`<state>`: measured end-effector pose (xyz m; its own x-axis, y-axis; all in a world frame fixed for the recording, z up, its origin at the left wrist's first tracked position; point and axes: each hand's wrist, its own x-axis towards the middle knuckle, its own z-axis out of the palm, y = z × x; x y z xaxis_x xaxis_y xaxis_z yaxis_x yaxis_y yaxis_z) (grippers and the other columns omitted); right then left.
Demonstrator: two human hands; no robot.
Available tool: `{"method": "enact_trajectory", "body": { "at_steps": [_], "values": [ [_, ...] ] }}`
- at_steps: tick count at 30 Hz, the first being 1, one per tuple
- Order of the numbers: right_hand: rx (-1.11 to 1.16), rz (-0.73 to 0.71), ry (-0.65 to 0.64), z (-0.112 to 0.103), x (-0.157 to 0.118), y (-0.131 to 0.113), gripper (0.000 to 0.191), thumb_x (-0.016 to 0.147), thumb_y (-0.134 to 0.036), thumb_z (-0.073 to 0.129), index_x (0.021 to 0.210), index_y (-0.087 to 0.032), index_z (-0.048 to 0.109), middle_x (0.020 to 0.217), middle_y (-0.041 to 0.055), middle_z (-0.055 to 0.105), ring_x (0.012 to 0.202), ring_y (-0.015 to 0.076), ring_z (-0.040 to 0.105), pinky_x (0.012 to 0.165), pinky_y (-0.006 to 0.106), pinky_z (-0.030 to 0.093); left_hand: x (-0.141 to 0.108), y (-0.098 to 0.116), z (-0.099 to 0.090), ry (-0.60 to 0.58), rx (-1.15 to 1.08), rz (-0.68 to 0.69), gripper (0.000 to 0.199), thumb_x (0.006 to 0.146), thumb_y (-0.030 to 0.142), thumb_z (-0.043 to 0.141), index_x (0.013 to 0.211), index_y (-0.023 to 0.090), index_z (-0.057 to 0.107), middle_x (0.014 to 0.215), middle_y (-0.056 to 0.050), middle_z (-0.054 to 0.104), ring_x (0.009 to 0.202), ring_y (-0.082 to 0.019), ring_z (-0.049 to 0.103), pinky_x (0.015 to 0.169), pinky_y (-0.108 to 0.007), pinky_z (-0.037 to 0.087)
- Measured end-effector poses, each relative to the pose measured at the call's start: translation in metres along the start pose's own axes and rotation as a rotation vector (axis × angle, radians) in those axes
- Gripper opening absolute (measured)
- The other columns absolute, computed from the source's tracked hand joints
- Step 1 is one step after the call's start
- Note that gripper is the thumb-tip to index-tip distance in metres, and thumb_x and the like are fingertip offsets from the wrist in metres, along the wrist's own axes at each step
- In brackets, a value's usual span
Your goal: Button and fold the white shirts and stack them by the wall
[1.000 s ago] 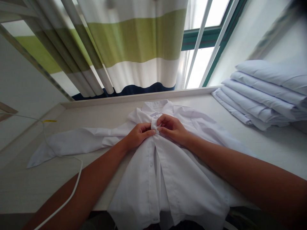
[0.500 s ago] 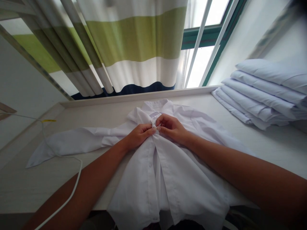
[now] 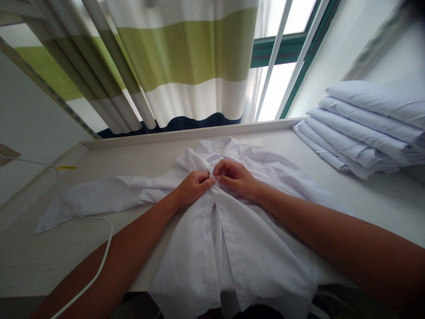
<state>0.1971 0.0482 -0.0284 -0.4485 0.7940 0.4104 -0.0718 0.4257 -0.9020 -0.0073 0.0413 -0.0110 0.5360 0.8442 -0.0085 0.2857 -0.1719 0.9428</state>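
A white button-up shirt (image 3: 265,248) lies front up with its collar toward the window and its hem hanging over the near edge. One sleeve stretches out to the left. Both hands meet at the front opening, a little below the collar. My left hand (image 3: 195,186) pinches the placket between thumb and fingers. Close against it, my right hand (image 3: 235,177) pinches the cloth at the same spot, fingers curled. Any button between the fingertips is hidden. Below the hands the two front edges hang apart, with small buttons showing on the left one.
The shirt rests on a pale wooden table (image 3: 109,248) with a raised back rim. Several folded white shirts (image 3: 368,128) are stacked at the right. A white cable (image 3: 106,248) crosses my left forearm. Behind are a striped curtain (image 3: 186,53) and a barred window (image 3: 282,79).
My right hand's fingertips have shifted very slightly left, toward my left hand. Otherwise the shirt and both hands look the same.
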Motion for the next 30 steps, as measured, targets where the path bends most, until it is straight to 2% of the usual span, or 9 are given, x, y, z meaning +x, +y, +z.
{"method": "enact_trajectory", "body": {
  "at_steps": [7, 11, 18, 25, 30],
  "values": [
    [0.003, 0.045, 0.061, 0.0014, 0.0001, 0.0023, 0.013, 0.086, -0.028, 0.070, 0.091, -0.020, 0.062, 0.085, -0.0004, 0.059, 0.074, 0.0137, 0.051, 0.067, 0.027, 0.040, -0.0002, -0.0019, -0.0013, -0.034, -0.161, -0.007, 0.037, 0.086, 0.049, 0.067, 0.087, 0.012, 0.067, 0.076, 0.000, 0.060, 0.069, -0.012, 0.050, 0.062, -0.022, 0.036],
    [-0.017, 0.059, 0.090, 0.0032, 0.0002, -0.0002, 0.013, 0.086, -0.029, 0.069, 0.090, -0.020, 0.061, 0.083, -0.0006, 0.058, 0.073, 0.0134, 0.050, 0.066, 0.027, 0.040, 0.0006, -0.0016, -0.0020, -0.024, -0.213, -0.033, 0.036, 0.083, 0.047, 0.070, 0.089, 0.012, 0.069, 0.078, -0.001, 0.063, 0.069, -0.012, 0.052, 0.062, -0.022, 0.037],
    [-0.046, 0.086, 0.168, 0.0046, 0.0006, 0.0003, 0.015, 0.085, -0.030, 0.069, 0.092, -0.020, 0.060, 0.082, -0.0018, 0.057, 0.071, 0.0129, 0.049, 0.065, 0.027, 0.041, 0.0030, 0.0007, 0.0001, 0.083, -0.185, -0.017, 0.036, 0.082, 0.048, 0.069, 0.089, 0.013, 0.071, 0.081, -0.002, 0.066, 0.076, -0.016, 0.057, 0.068, -0.025, 0.044],
    [-0.043, 0.109, 0.205, 0.0052, -0.0016, 0.0005, 0.016, 0.087, -0.030, 0.066, 0.099, -0.023, 0.057, 0.076, -0.0043, 0.055, 0.065, 0.0120, 0.047, 0.062, 0.026, 0.039, 0.0041, 0.0000, 0.0002, 0.170, -0.189, -0.012, 0.030, 0.082, 0.044, 0.068, 0.085, 0.014, 0.070, 0.076, 0.000, 0.064, 0.071, -0.014, 0.056, 0.065, -0.024, 0.044],
    [-0.090, 0.056, 0.244, 0.0061, -0.0025, 0.0008, 0.017, 0.088, -0.029, 0.065, 0.103, -0.024, 0.059, 0.094, -0.0007, 0.060, 0.070, 0.0122, 0.049, 0.066, 0.027, 0.042, 0.0043, 0.0011, 0.0009, 0.181, -0.196, -0.006, 0.030, 0.082, 0.043, 0.068, 0.084, 0.014, 0.067, 0.075, 0.001, 0.061, 0.071, -0.015, 0.056, 0.065, -0.024, 0.044]
  ]
}}
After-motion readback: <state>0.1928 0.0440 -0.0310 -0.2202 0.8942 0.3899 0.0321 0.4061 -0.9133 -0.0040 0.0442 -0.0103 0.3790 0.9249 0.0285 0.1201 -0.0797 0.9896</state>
